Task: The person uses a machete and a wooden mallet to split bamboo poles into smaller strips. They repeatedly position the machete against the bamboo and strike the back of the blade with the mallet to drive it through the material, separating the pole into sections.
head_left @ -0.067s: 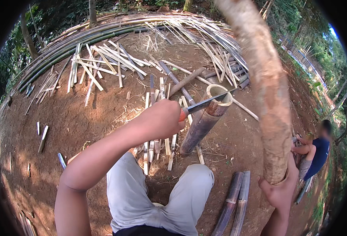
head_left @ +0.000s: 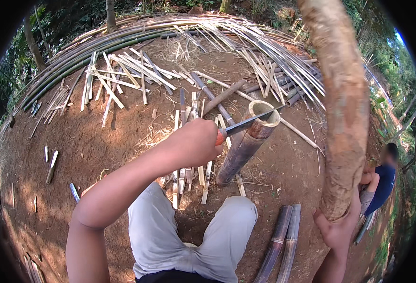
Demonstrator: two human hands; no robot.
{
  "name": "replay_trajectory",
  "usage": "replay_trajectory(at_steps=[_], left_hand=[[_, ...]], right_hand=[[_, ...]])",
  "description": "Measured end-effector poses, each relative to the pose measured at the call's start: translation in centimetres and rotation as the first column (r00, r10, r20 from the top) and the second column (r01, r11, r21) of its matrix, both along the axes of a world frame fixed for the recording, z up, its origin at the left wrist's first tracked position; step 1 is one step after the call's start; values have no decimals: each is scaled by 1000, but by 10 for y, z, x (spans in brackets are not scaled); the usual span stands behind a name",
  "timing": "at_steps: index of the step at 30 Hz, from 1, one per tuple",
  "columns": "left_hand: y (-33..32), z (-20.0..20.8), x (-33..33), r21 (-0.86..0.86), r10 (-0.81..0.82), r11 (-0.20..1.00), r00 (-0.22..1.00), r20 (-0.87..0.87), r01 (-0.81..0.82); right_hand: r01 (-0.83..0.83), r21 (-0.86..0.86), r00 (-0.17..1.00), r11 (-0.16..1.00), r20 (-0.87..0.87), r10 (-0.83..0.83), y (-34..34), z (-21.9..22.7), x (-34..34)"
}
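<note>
My left hand (head_left: 197, 144) is closed round the orange handle of a long-bladed knife (head_left: 241, 126). Its blade lies across the rim of a thick bamboo section (head_left: 242, 158), which stands tilted on the ground in front of my knees with its hollow end up. My right hand (head_left: 337, 228) grips the lower end of a thick wooden log (head_left: 347, 118), raised upright at my right side, apart from the knife. Split bamboo strips (head_left: 175, 184) lie on the soil behind and beside the bamboo section.
Two dark bamboo pieces (head_left: 283, 245) lie by my right knee. Farther off are piles of split strips (head_left: 123, 75), long green poles (head_left: 85, 59) and a short log (head_left: 224, 98). At the right edge sits another person (head_left: 382, 181) in a dark blue shirt.
The log in my right hand has shifted to the right, uncovering more of the strip pile behind it. My left hand, the knife and the bamboo section have hardly moved.
</note>
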State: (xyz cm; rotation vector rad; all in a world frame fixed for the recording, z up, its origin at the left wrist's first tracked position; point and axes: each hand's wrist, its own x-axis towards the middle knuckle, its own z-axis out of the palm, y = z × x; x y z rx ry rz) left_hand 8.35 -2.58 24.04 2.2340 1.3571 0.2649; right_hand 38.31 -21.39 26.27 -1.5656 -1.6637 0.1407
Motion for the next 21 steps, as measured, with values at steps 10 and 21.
replay_trajectory(at_steps=[10,21], left_hand=[[1,-16,1,30,-34,999,999,4,34],[0,-16,0,-2,70,998,996,50,-70]], right_hand=[[19,-570,994,821,96,44,15,-12,-8],[31,-293,987,955,161,17,15,-39,-14]])
